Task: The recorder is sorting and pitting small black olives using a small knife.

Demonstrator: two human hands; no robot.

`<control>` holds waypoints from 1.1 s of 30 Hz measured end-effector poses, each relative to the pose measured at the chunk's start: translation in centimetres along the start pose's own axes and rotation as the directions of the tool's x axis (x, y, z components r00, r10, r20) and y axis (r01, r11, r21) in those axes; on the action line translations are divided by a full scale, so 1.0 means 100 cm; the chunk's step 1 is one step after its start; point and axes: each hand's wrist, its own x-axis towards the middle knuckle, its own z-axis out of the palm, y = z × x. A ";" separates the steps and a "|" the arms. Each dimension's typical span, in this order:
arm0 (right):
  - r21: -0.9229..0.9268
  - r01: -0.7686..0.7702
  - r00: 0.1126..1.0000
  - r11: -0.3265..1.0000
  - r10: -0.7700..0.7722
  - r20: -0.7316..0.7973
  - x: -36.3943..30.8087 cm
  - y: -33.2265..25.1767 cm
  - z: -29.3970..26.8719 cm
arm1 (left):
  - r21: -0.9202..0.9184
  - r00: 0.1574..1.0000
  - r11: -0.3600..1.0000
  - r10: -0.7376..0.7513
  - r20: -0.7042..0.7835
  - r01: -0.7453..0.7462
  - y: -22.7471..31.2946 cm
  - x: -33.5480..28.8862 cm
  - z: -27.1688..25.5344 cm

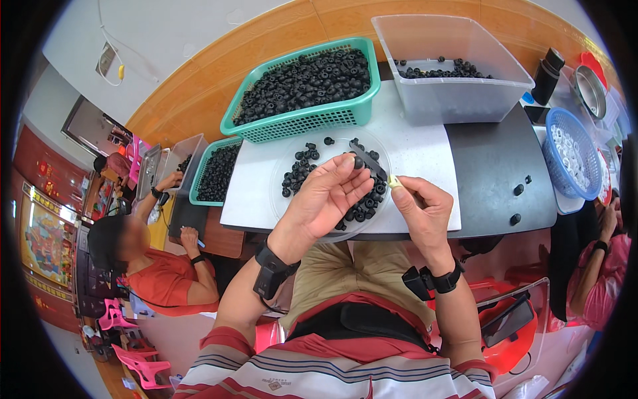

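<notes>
Between thumb and forefinger, my left hand [330, 193] pinches a small round black part [359, 162], its other fingers loosely curled. My right hand [423, 211] is closed on the pale yellow handle of a small knife [369, 159]. The knife's dark blade slants up to the left, close against the held part; whether it touches cannot be made out. Below both hands lies a clear round tray [282, 214], with several loose black parts [298, 174] in it. This tray rests on a white board [435, 159] on the table.
Behind the tray stand a green basket [302, 123] full of black parts and a translucent bin [458, 100]. A smaller green basket [198, 189] is at left. A blue basket [573, 174] of white pieces and a black bottle [547, 76] are at right. People sit on both sides.
</notes>
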 end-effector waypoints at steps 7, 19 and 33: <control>-0.071 0.046 0.998 0.996 -0.044 0.035 0.000 -0.001 0.002 | -0.036 0.998 0.999 0.023 0.064 -0.020 -0.007 -0.005 0.009; -0.139 0.105 0.994 0.985 -0.098 0.053 0.000 -0.002 0.001 | -0.062 0.998 0.997 0.054 0.028 -0.052 -0.013 -0.011 0.010; -0.046 0.051 0.998 0.998 -0.052 -0.029 0.000 0.001 0.001 | -0.045 0.991 0.991 0.129 0.038 -0.128 -0.011 -0.019 0.020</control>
